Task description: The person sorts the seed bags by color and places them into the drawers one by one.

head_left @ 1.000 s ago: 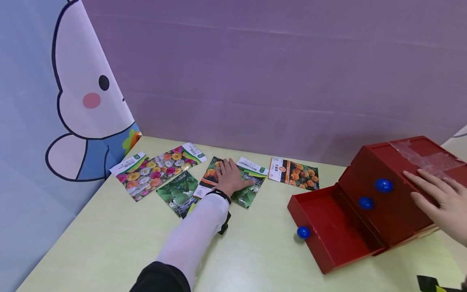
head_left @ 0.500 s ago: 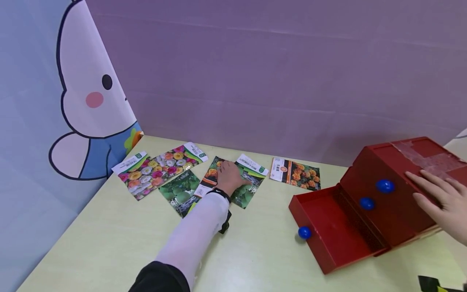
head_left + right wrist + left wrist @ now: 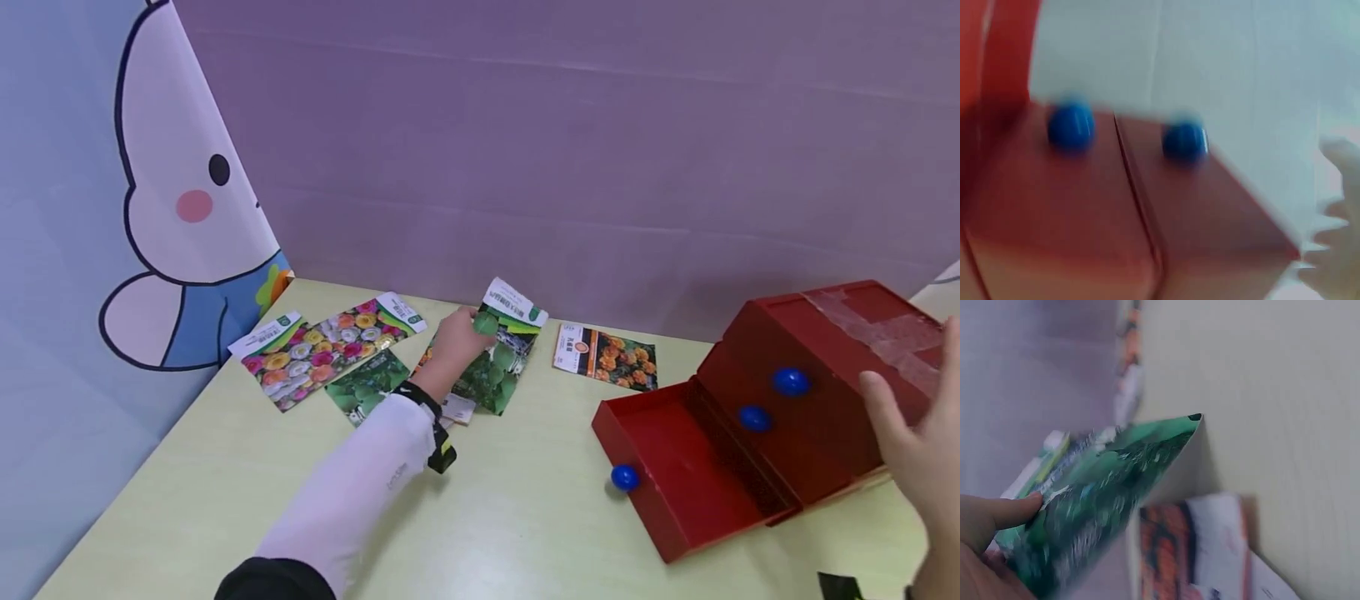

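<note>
My left hand [image 3: 457, 343] pinches a green leafy-pictured seed packet [image 3: 498, 367] by its left side. In the left wrist view, the thumb lies across this packet [image 3: 1104, 487], which tilts with one corner up off the table. An orange-flower seed packet [image 3: 1216, 531] lies just under it, partly hidden in the head view by the hand and the green packet. At the right, my right hand [image 3: 926, 442] has its fingers spread and holds nothing. It overlaps the end of a red drawer box [image 3: 832, 442] whose bottom drawer [image 3: 652, 508] is pulled out with nothing inside.
Flower-pictured seed packets [image 3: 322, 354] and another green packet [image 3: 367, 385] lie at the left. A marigold packet [image 3: 611, 357] lies between the hands, near the purple backdrop [image 3: 562, 167]. Blue knobs [image 3: 791, 382] stick out from the drawers. Clear tape [image 3: 873, 329] crosses the box top.
My left hand has taken hold of the green packet and raised it from the table. My right hand has come off the box top, its fingers lifting upward.
</note>
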A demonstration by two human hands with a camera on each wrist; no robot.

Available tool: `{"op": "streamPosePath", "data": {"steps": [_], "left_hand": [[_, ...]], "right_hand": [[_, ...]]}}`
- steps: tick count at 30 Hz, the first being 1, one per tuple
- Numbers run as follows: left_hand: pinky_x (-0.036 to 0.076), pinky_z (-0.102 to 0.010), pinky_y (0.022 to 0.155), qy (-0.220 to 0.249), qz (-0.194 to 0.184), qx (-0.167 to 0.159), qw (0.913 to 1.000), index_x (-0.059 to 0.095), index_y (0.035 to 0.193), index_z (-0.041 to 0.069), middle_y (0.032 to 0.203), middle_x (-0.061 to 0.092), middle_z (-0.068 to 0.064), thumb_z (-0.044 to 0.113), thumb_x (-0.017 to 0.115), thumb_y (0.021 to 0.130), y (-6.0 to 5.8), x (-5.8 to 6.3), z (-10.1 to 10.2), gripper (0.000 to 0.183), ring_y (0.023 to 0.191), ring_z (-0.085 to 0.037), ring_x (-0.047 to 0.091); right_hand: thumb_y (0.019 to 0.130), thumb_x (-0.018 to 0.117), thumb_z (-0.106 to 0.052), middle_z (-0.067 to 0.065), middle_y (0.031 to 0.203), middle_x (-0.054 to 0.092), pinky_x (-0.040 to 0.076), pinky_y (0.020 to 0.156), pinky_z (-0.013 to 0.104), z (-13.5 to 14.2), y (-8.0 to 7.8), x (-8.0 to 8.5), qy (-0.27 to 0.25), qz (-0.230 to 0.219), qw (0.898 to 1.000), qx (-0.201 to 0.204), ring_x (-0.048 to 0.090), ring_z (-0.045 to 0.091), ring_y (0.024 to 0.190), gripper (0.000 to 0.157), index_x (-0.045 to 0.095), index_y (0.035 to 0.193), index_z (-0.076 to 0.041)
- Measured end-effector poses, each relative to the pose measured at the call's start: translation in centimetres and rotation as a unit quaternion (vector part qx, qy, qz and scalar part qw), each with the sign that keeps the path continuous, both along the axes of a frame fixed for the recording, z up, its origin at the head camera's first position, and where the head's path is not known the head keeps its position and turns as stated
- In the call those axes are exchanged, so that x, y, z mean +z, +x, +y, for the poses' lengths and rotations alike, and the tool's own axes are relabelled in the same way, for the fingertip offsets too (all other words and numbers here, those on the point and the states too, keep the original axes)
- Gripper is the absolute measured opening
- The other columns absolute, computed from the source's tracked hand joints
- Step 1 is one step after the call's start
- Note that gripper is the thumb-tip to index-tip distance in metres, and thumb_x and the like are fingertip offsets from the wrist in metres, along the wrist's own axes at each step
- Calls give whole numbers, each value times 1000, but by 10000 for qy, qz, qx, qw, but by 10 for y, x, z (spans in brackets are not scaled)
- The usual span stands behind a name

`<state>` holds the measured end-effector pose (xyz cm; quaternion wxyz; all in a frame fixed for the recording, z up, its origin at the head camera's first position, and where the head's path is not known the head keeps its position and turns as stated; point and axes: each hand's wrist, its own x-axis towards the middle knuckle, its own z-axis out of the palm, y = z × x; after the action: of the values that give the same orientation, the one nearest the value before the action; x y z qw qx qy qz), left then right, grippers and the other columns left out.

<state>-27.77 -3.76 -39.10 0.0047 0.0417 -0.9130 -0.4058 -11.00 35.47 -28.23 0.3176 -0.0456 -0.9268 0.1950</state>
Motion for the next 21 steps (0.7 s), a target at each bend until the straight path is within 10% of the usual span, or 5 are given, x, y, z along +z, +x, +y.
{"op": "streamPosePath", "data": {"steps": [6,12,17,21], "left_hand": [[49,-35,63,1065,67,-5,9943,64,103,1,81,62,-9,28,68,82,30,13,-5,35,69,-20,55],[54,-35,69,2286,-169,104,9733,66,99,4,81,68,-7,30,73,76,80,14,-5,35,67,-14,59],[54,-39,78,3419,-374,49,9390,65,103,4,92,72,-12,23,74,76,109,15,-6,34,75,-18,65],[54,-37,76,3525,-301,-34,9353,66,101,3,87,72,-9,20,74,76,122,15,-7,32,74,-16,65]], "right_hand": [[84,59,-5,9,156,14,10,113,52,-68,3,-14,-818,940,9793,1593,10,20,140,77,17,148,-15],[88,58,-1,6,155,14,24,103,7,-127,6,-41,-1997,-406,9398,2742,16,21,139,81,10,148,-25],[93,53,-9,13,154,17,27,97,3,-154,12,-58,-3024,-1176,8890,3232,18,28,138,73,9,149,-22],[94,52,-11,18,152,20,31,95,6,-165,15,-68,-3634,-1532,8513,3460,22,32,135,70,9,149,-13]]}}
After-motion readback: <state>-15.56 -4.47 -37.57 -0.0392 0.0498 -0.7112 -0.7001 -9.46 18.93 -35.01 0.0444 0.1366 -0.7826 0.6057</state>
